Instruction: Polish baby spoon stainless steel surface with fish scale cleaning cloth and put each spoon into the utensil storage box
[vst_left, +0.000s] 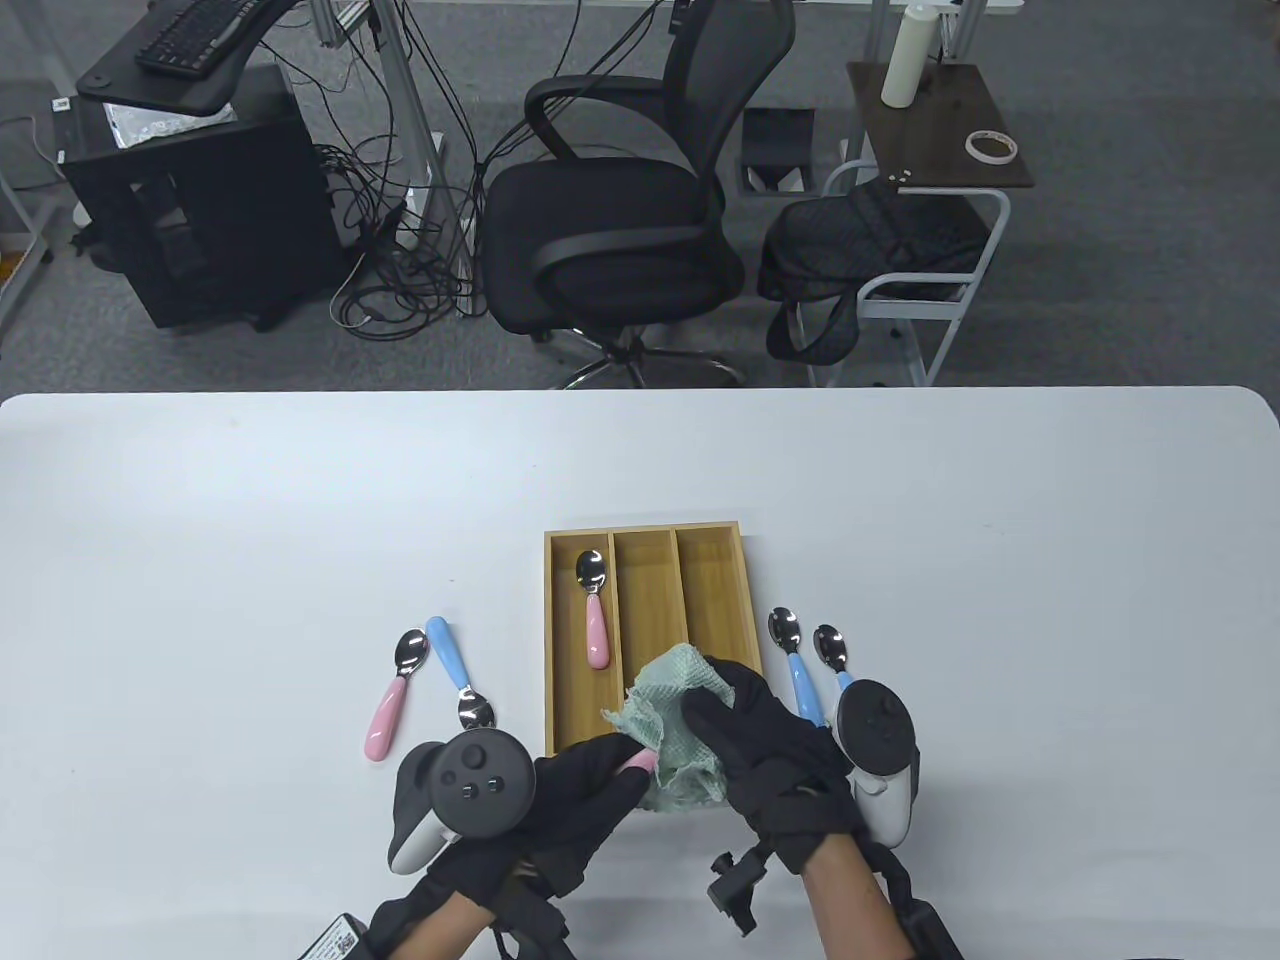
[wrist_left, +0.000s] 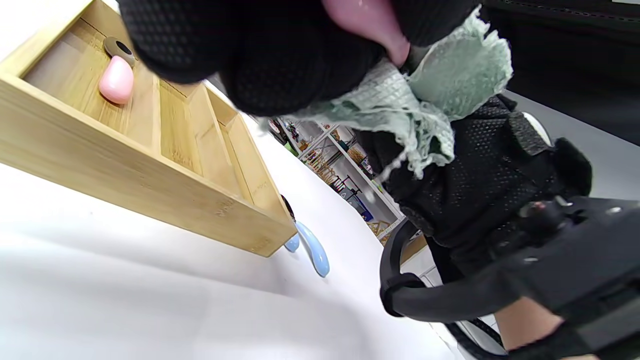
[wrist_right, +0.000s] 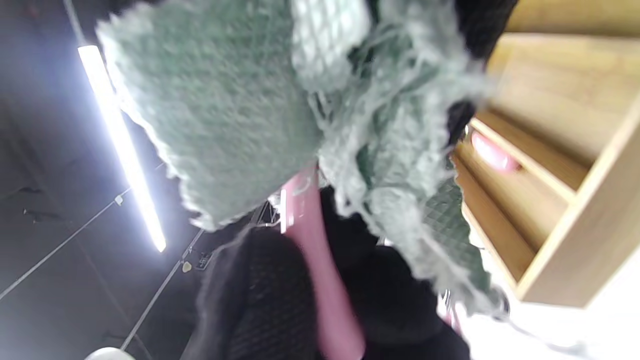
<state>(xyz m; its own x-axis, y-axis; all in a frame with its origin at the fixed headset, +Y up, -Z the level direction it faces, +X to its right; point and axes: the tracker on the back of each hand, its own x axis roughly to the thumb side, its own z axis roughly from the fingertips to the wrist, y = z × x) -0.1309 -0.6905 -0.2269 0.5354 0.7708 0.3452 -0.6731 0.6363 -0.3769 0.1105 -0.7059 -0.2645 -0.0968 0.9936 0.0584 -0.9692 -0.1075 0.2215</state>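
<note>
My left hand (vst_left: 590, 790) grips a pink-handled baby spoon (vst_left: 637, 765) by its handle (wrist_right: 320, 270), just in front of the wooden utensil box (vst_left: 648, 535). My right hand (vst_left: 760, 730) holds the green fish scale cloth (vst_left: 672, 720) wrapped around the spoon's steel end, which is hidden. One pink-handled spoon (vst_left: 594, 610) lies in the box's left compartment. A pink spoon (vst_left: 392, 700) and a blue spoon (vst_left: 455, 670) lie on the table left of the box. Two blue spoons (vst_left: 795, 665) lie to its right, beside my right hand.
The box's middle and right compartments (vst_left: 710, 600) hold nothing. Beyond the white table's far edge (vst_left: 640, 392) stand an office chair (vst_left: 610, 230) and a side cart with a bag (vst_left: 880, 250).
</note>
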